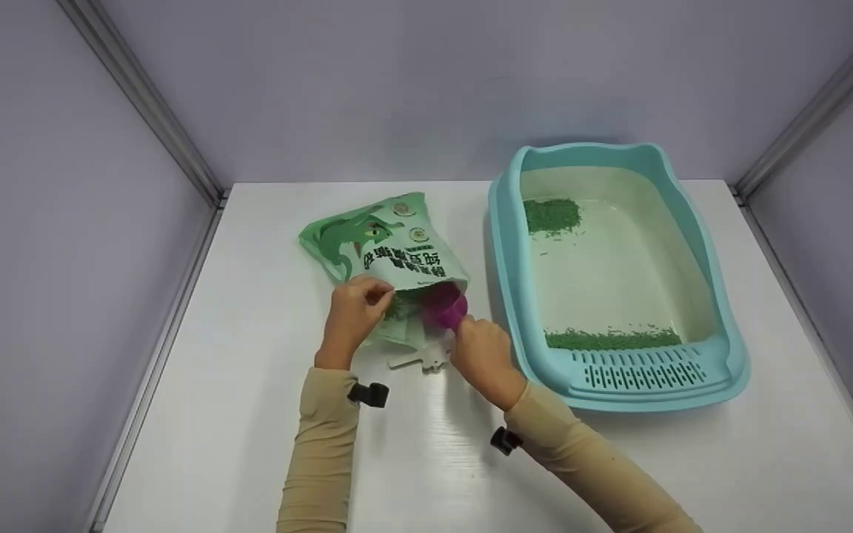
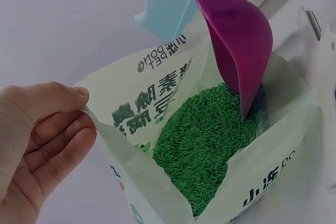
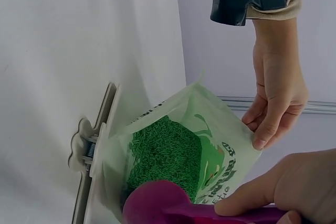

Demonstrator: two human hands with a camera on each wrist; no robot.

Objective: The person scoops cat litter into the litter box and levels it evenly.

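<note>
A green and white bag of cat litter lies on the table with its mouth towards me. Green litter pellets fill its inside. My left hand pinches the edge of the bag's mouth between thumb and fingers, holding it apart. My right hand grips the handle of a purple scoop. In the left wrist view the scoop's tip dips into the pellets at the bag's opening. A pale sealing clip lies on the table close by the mouth.
On the right stands a large blue litter box with a pale inside. Green pellets form a pile in its far left corner, and a strip of them runs along its near end. Panel walls enclose the white table.
</note>
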